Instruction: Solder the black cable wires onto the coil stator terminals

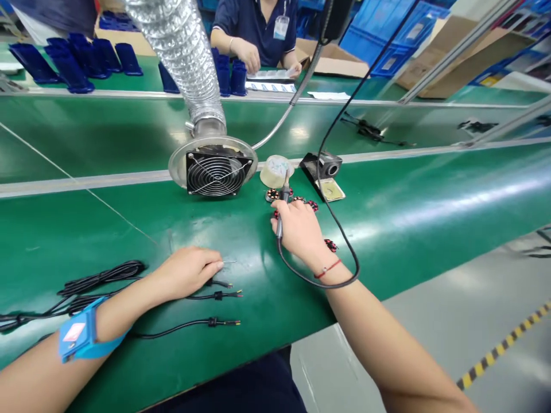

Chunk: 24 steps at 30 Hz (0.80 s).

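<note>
My right hand (300, 227) is closed around a soldering iron (284, 195), its tip pointing up and away from me. Around and just beyond those fingers lie several small round motor stators (272, 195) with dark red and copper-coloured windings; another stator (330, 245) is beside my right wrist. My left hand (193, 272) rests low over the bench with thumb and forefinger pinched on a thin silvery solder wire (229, 262), whose end sticks out to the right. Black cables (183, 327) with stripped coloured ends lie beside and partly under that hand.
A fume extractor fan (218, 174) on a silver duct (183, 57) hangs over the green bench (241, 229). Behind the stators are a roll of clear tape (276, 171) and an iron stand (329, 166). The iron's cord loops over my right wrist. Across the line, a co-worker (262, 34) handles small items near blue plastic parts (69, 66).
</note>
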### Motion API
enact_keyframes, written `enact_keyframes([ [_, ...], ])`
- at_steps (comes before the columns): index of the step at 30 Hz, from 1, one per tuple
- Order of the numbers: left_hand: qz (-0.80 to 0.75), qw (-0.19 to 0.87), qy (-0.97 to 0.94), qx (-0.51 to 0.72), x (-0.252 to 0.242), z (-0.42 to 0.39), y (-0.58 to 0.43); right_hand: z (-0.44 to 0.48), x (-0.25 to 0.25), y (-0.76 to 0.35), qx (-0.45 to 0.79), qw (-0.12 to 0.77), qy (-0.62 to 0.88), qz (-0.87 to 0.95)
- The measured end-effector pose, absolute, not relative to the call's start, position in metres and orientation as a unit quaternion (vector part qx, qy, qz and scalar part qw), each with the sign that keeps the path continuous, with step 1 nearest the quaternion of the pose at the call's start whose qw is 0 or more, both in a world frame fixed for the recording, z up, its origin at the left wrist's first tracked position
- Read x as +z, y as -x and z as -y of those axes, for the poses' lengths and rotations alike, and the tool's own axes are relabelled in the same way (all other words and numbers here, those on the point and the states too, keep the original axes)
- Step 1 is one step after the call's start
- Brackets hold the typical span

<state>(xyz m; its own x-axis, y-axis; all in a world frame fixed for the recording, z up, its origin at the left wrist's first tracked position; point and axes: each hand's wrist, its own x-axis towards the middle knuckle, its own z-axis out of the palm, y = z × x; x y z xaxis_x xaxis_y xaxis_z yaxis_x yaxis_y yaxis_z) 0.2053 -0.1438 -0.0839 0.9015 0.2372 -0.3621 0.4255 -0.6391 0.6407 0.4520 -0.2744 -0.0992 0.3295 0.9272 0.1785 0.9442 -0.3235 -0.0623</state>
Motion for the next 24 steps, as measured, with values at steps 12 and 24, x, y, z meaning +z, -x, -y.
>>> enact_keyframes([
  [12, -0.323, 0.591, -0.738, -0.038, -0.095, 0.137, -0.208, 0.292, -0.114, -0.385, 0.127, 0.329, 0.687, 0.635],
  [24, -0.339, 0.556, -0.758, -0.033, -0.096, 0.141, -0.214, 0.283, -0.134, -0.368, 0.091, 0.285, 0.675, 0.675],
])
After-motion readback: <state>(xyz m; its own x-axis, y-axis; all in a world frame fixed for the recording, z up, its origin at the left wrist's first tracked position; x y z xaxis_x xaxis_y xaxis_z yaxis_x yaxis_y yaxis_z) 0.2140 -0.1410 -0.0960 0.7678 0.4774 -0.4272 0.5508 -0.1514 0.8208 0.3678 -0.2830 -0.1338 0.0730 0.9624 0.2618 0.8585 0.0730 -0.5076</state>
